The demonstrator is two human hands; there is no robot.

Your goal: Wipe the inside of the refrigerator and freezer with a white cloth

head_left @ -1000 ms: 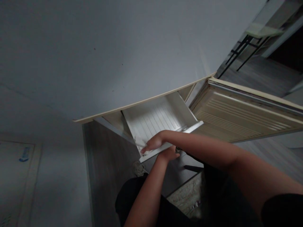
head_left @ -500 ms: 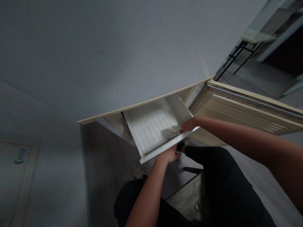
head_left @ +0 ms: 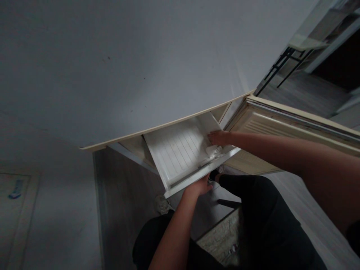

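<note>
A white drawer (head_left: 174,150) with a ribbed floor is pulled out of a fridge-like cabinet. My left hand (head_left: 201,184) is at the lower side of the drawer's front edge and grips it there; some of its fingers are hidden. Inside the drawer, near its right wall, is my right hand (head_left: 218,137), fingers stretched out and holding nothing I can see. Just below that hand, a crumpled white wad (head_left: 214,151), perhaps tissue or thin plastic, lies by the drawer front.
The cabinet's open door (head_left: 281,127) stands to the right, with a ribbed inner panel. A pale top surface (head_left: 168,67) spans the upper view. My black-clad legs (head_left: 261,213) and a shoe (head_left: 162,204) are below. A table with dark legs (head_left: 284,62) stands at the far right.
My right hand has moved back and up inside the drawer, away from the white wad, which now shows more fully. My left hand remains at the drawer front.
</note>
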